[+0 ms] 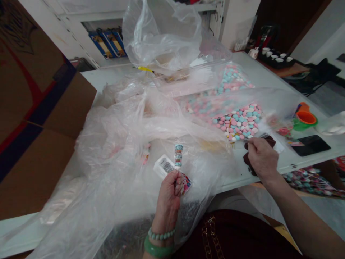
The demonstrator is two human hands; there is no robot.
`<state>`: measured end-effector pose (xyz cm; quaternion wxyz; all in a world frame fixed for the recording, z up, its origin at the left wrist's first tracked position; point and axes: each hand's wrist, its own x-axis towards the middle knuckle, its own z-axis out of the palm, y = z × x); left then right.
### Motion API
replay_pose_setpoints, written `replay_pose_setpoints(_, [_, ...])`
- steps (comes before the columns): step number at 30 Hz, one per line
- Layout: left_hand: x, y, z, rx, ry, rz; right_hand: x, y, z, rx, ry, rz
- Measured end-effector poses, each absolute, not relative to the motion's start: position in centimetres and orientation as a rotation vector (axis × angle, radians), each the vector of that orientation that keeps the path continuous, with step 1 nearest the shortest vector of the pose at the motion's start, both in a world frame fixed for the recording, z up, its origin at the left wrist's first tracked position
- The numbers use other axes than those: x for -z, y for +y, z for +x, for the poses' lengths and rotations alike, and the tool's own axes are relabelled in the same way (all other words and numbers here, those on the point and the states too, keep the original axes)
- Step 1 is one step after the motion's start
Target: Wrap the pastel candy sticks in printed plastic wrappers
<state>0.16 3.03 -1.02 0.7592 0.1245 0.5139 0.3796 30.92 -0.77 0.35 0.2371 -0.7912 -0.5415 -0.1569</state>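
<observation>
My left hand [171,187] is closed in a pinch, with a small printed packet [178,155] standing up from its fingertips. A white packet with a barcode [165,165] and a colourful printed piece [186,183] show beside the same fingers; whether these are joined, I cannot tell. My right hand [262,156] is closed beside a heap of pink, blue and white candies [238,122]. What its fingers hold, if anything, is too small to make out. Partly behind this hand lies a dark brown object [249,163]. Clear plastic bags [126,172] spread under and around my left hand.
A large cardboard box [40,108] stands on the left. Behind the bags is a clear plastic bin [188,81]. To the right are orange and green cups [306,118] and a black phone-like slab [311,145]. An open box of wrapped sweets [315,181] sits below the table edge.
</observation>
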Motion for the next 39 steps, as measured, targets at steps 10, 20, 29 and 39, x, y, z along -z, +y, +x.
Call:
replay_pose_setpoints(10, [-0.4, 1.1, 3.0, -0.884, 1.211, 0.492, -4.0, 0.1, 15.3, 0.067, -2.149, -1.698])
replay_pose_setpoints(20, [0.5, 0.9, 2.7, -0.954, 1.172, 0.475, -0.8, -0.2, 14.1, -0.232, -2.218, -1.569])
replay_pose_setpoints(29, [2.0, 1.2, 3.1, -0.949, 1.293, 0.675, 0.9, 0.8, 13.6, -0.793, -1.578, -1.663])
replay_pose_setpoints(39, [1.5, 1.3, 3.2, -0.998, 1.165, 0.693, 0.5, 1.0, 13.9, -1.544, -0.845, -1.417])
